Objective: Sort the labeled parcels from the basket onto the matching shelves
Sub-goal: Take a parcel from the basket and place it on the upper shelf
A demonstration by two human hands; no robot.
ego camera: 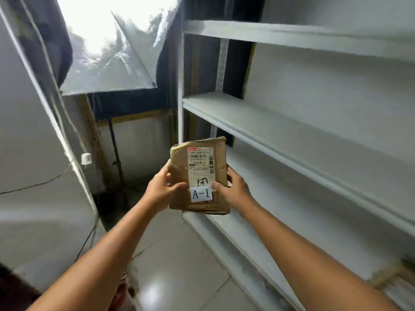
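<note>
A brown cardboard parcel [179, 176] with a white shipping label and a white tag reading "A-1" is held up in front of me, face toward the camera. My left hand [160, 187] grips its left edge, thumb on the front. My right hand [231, 189] grips its right edge, with the thumb pressing beside the tag. The parcel hangs just left of the front corner of a white shelving unit [292, 153], level with its lower boards. The basket is out of view.
The white shelves run along the right side, their boards bare except for a brown parcel [390, 274] at the lower right. A white panel [33, 153] with cables stands on the left. Tiled floor [175, 265] lies below, and a reflective sheet [112, 63] hangs above.
</note>
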